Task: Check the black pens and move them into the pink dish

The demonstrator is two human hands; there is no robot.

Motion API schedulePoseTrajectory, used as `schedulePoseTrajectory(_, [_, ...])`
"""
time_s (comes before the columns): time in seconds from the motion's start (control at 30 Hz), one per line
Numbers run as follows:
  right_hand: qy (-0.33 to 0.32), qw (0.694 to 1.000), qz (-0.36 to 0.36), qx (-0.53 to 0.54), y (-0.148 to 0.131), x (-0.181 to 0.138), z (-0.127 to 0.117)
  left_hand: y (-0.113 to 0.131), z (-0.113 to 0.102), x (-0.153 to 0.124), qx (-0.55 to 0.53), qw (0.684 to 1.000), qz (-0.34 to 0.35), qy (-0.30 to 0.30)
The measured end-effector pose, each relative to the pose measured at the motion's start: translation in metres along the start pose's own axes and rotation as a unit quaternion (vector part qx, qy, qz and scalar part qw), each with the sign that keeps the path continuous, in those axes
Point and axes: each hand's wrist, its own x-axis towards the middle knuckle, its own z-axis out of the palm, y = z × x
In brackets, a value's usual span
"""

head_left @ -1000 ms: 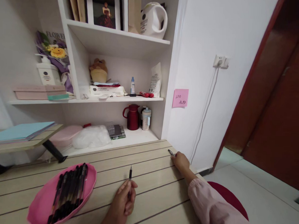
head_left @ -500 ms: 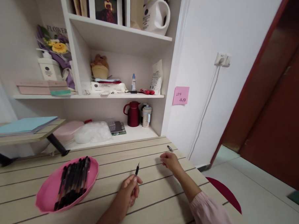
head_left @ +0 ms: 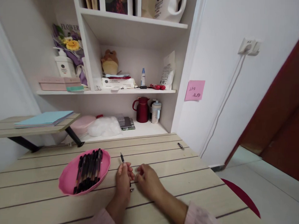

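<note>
My left hand (head_left: 123,180) is closed round a black pen (head_left: 122,157), which slants up with its bare tip pointing away from me. Below the fingers, a short dark end with a shiny bit (head_left: 131,189) shows. My right hand (head_left: 148,181) is just to the right, its fingers curled toward the left hand; whatever lies between them, if anything, is hidden. A small dark piece like a pen cap (head_left: 180,146) lies on the table near the far right edge. On the left, a pink scalloped tray (head_left: 66,179) holds several black pens (head_left: 88,170).
The striped wooden table (head_left: 186,186) meets a white shelf unit (head_left: 133,23) at the back. A small raised stand (head_left: 5,127) with blue paper (head_left: 46,117) is at the left. A red jug (head_left: 142,111) and a cup (head_left: 156,113) stand on the lowest shelf. Below the right edge shows a red round surface (head_left: 242,197).
My right hand has drawn back from beside the cap-like piece to beside my left hand. The pen in my left hand now leans left instead of standing nearly upright. The view has shifted.
</note>
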Motion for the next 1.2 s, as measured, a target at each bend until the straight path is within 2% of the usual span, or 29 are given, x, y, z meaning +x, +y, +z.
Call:
schedulePoseTrajectory(0.13, [-0.043, 0.998, -0.04, -0.029, -0.016, -0.03, 0.022, -0.006, 0.001, -0.003, -0.003, 0.999, 0.027, 0.034])
schedulePoseTrajectory(0.23, [-0.065, 0.996, -0.038, -0.051, -0.016, -0.032, 0.021, -0.005, 0.001, -0.002, -0.007, 0.999, 0.025, 0.03])
schedulePoseTrajectory(0.47, [-0.063, 0.995, -0.033, -0.07, -0.014, -0.027, 0.017, -0.001, -0.001, -0.003, -0.01, 1.0, 0.01, 0.002])
schedulePoseTrajectory(0.57, [-0.063, 0.994, -0.041, -0.074, -0.01, -0.027, 0.013, 0.001, -0.001, -0.005, 0.004, 1.0, 0.005, -0.024])
schedulePoseTrajectory(0.63, [-0.042, 0.997, -0.035, -0.06, -0.004, -0.023, 0.008, 0.002, 0.0, -0.007, 0.036, 0.998, 0.003, -0.054])
schedulePoseTrajectory(0.73, [0.009, 0.999, -0.002, 0.052, 0.009, -0.01, -0.004, 0.002, 0.003, -0.01, 0.107, 0.988, 0.005, -0.108])
schedulePoseTrajectory(0.8, [0.033, 0.977, 0.062, 0.202, 0.018, 0.0, -0.012, 0.0, 0.005, -0.012, 0.151, 0.978, 0.008, -0.144])
schedulePoseTrajectory(0.9, [0.066, 0.891, 0.169, 0.415, 0.027, 0.011, -0.024, -0.004, 0.007, -0.014, 0.217, 0.956, 0.012, -0.195])
schedulePoseTrajectory(0.93, [0.082, 0.865, 0.182, 0.461, 0.028, 0.013, -0.028, -0.005, 0.007, -0.015, 0.241, 0.947, 0.017, -0.21])
schedulePoseTrajectory(1.0, [0.122, 0.831, 0.179, 0.512, 0.028, 0.014, -0.035, -0.006, 0.008, -0.017, 0.292, 0.926, 0.039, -0.235])
schedulePoseTrajectory(1.07, [0.165, 0.82, 0.158, 0.525, 0.025, 0.014, -0.042, -0.005, 0.009, -0.019, 0.338, 0.902, 0.071, -0.26])
schedulePoseTrajectory(1.2, [0.207, 0.823, 0.118, 0.515, 0.02, 0.012, -0.049, -0.002, 0.011, -0.023, 0.398, 0.859, 0.12, -0.298])
